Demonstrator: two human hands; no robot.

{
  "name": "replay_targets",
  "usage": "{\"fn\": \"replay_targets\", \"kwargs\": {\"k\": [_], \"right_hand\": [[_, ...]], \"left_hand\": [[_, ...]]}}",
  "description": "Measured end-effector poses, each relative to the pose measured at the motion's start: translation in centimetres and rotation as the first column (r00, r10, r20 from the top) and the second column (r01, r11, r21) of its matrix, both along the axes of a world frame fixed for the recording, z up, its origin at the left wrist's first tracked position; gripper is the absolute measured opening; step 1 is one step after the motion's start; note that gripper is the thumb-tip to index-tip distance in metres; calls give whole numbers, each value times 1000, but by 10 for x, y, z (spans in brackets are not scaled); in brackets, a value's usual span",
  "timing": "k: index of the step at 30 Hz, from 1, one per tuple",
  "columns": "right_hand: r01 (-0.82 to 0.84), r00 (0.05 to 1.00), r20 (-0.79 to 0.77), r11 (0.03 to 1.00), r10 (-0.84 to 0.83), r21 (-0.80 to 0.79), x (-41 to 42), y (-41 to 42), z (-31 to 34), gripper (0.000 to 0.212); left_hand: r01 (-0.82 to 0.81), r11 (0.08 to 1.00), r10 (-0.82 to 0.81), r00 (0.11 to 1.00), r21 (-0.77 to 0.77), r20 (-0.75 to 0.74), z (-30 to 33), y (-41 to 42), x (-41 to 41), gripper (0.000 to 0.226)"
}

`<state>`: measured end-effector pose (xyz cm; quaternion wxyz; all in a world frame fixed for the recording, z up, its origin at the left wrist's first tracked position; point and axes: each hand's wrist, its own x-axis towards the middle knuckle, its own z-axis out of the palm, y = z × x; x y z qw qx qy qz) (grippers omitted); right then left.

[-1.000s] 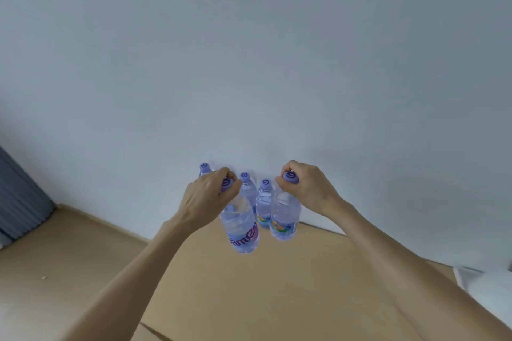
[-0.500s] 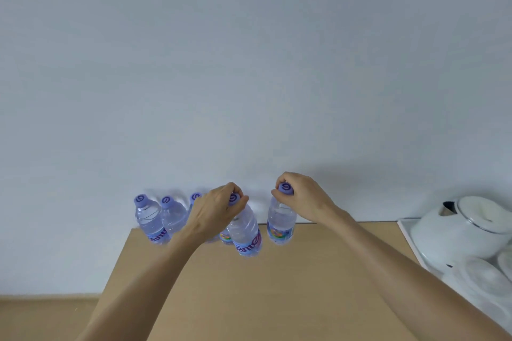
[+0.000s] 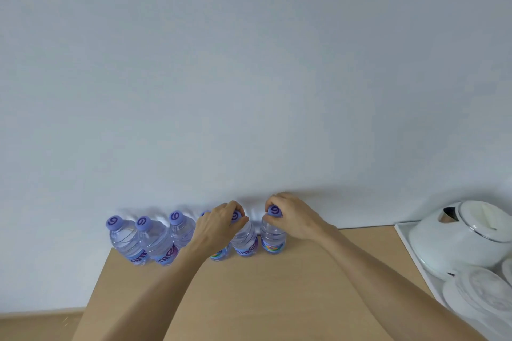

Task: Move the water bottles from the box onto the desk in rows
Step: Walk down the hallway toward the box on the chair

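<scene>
Hands grip two bottle caps; kettle on tray right.

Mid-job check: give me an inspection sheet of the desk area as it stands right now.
Surface: tan desk against a white wall.
Job's things: six bottles upright in one row along the wall; the fourth is mostly hidden by the left hand. Box not in view.
Clutter: white tray at right holding a white kettle and lidded cups.
Grippers: left hand grips the fifth bottle's cap; right hand grips the sixth bottle's cap.
Cables: nothing seen.
Surroundings: floor at lower left.
</scene>
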<state>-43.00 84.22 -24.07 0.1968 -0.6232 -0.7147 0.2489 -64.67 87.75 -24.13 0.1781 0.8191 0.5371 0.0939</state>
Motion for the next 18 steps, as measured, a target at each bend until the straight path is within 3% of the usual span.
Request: {"fn": "replay_targets", "kwargs": {"k": [12,18], "right_hand": [[-13,999,29,1000,12,12,-8,5,-7,25],[48,995,85,999,-47,-15,4,-3,3,46]], "left_hand": [[-3,999,3,1000,-40,-10,-1,2,10,22],[-54,996,54,999,-75,2,5,1,4,29]]}}
